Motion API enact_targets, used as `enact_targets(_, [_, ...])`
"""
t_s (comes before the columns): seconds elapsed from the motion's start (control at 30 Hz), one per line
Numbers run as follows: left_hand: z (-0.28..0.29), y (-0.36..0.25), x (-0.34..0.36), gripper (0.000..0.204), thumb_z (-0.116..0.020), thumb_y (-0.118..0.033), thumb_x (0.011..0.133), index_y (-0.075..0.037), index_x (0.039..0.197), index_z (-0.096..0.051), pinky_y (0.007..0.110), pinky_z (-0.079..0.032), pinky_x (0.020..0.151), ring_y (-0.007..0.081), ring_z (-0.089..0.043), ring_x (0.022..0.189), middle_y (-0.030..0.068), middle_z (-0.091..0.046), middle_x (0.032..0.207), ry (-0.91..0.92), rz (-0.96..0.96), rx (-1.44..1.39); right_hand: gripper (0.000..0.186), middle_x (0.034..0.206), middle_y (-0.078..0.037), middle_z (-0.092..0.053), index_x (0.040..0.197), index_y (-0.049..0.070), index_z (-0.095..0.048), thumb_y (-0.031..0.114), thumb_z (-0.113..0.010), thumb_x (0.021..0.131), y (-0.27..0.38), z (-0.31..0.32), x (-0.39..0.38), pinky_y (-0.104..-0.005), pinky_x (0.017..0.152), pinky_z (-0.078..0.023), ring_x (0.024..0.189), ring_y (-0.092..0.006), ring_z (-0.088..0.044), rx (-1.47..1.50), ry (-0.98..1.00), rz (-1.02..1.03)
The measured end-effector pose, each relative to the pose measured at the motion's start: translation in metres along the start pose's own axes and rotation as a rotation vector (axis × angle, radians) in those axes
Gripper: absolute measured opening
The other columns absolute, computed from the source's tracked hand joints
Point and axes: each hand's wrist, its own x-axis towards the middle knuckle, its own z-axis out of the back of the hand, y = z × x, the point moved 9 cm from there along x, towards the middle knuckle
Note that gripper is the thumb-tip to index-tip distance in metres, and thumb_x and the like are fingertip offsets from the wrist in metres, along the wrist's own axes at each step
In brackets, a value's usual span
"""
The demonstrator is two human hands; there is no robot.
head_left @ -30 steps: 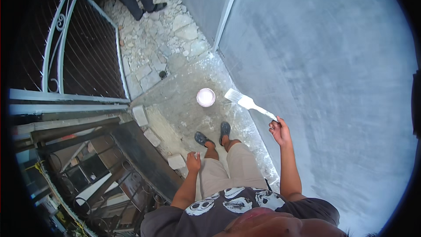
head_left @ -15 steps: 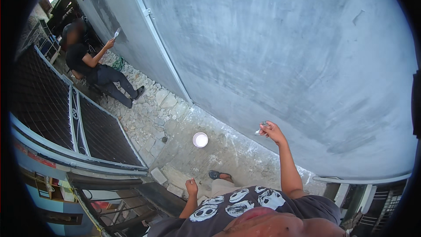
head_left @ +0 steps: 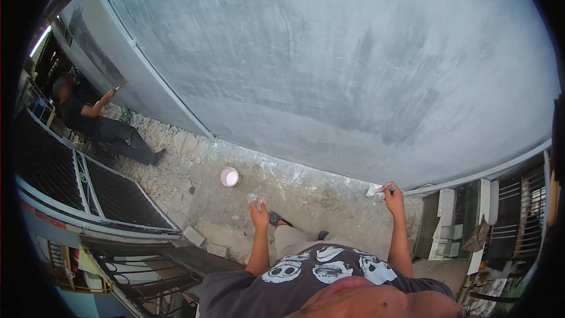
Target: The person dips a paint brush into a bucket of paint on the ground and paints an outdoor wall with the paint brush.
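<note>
My right hand [head_left: 394, 198] is closed around the handle of a paintbrush [head_left: 374, 190], whose pale bristles point left near the foot of the grey wall [head_left: 329, 82]. Over the concrete floor, in front of my body, my left hand [head_left: 258, 215] is raised with its fingers slightly apart and nothing visible in them. A small white bucket [head_left: 236, 178] with pale liquid inside stands on the floor just beyond my left hand, not touching it.
At the far left a co-worker [head_left: 88, 115] in dark clothes holds a tool against the wall. Broken stones [head_left: 162, 147] cover the ground there. A metal mesh gate [head_left: 120, 188] stands on the left; slats and boards [head_left: 450, 224] lie to my right.
The view has shifted, so the bucket and co-worker sit farther left. My right hand has come down with the brush, toward the wall's base. My left hand has reached forward and its fingers have loosened.
</note>
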Motion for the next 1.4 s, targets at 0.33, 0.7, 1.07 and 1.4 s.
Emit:
enact_targets(0.33, [0.112,-0.143,-0.002,0.067,-0.059,-0.046,0.103,0.001,0.149,-0.045,0.052,-0.024,0.124,0.0445,-0.023,0.154,0.0309,-0.022,0.165,-0.241,-0.16,-0.017,0.022,0.081,-0.014,-0.075,0.115,0.005,-0.07,0.021,-0.065,0.1,0.009,0.164,-0.024,-0.0344,0.069,-0.054,0.079,-0.0198,-0.074,-0.258,-0.25,0.01])
enact_targets(0.7, [0.26,-0.226,-0.019,0.083,-0.066,-0.051,0.097,-0.009,0.16,-0.033,0.052,-0.023,0.124,0.044,-0.014,0.157,0.0292,-0.008,0.169,-0.605,-0.205,0.122,0.023,0.073,-0.004,-0.066,0.111,0.002,-0.071,0.019,-0.074,0.095,0.077,0.2,-0.013,-0.0277,0.064,-0.049,0.068,-0.0132,-0.067,-0.221,-0.273,0.257])
enact_targets(1.07, [0.464,-0.434,-0.171,0.084,-0.047,-0.072,0.098,-0.013,0.157,-0.04,0.056,-0.024,0.124,0.0375,-0.028,0.154,0.0166,-0.031,0.166,-1.192,-0.545,0.416,0.011,0.075,-0.007,-0.069,0.096,0.003,-0.069,0.012,-0.068,0.092,-0.021,0.214,-0.011,-0.0281,0.055,-0.051,0.063,-0.0152,-0.07,0.047,-0.265,-0.056])
enact_targets(1.4, [0.437,-0.389,-0.137,0.084,-0.035,-0.067,0.105,-0.001,0.156,-0.038,0.047,-0.025,0.122,0.0327,-0.037,0.15,0.0195,-0.042,0.16,-1.118,-0.599,0.183,0.013,0.078,-0.006,-0.069,0.104,0.005,-0.065,0.007,-0.066,0.092,-0.012,0.218,-0.015,-0.0272,0.059,-0.051,0.071,-0.0155,-0.072,0.145,-0.31,-0.073])
